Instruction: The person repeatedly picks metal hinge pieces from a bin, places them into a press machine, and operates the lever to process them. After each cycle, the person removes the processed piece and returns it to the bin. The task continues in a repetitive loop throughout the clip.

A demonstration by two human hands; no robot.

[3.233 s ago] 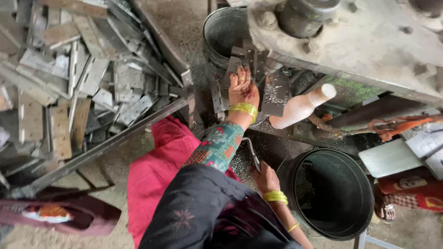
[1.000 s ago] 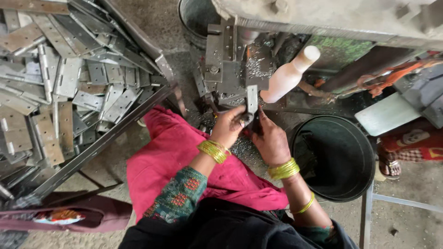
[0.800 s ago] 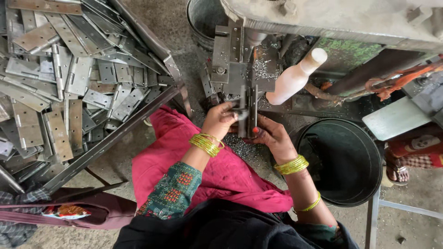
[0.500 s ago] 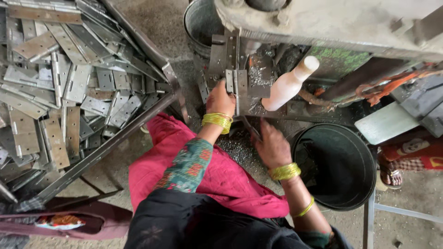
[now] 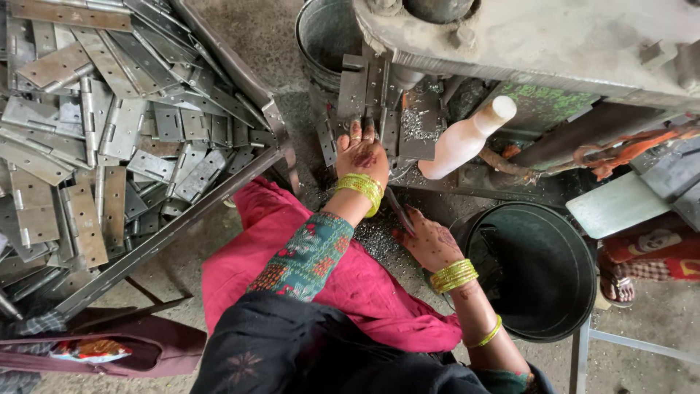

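Our left hand [image 5: 361, 155] has its fingertips tucked among the grey metal press plates [image 5: 368, 91], so we cannot tell what they grip. Our right hand [image 5: 430, 241] covers part of a thin dark metal strip [image 5: 397, 210]. The heap of grey steel hinges [image 5: 95, 124] runs off the left edge.

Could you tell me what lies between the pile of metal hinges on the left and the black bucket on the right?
In the head view, the person's pink-clothed lap and both hands lie between the hinge pile and the black bucket: left hand, right hand.
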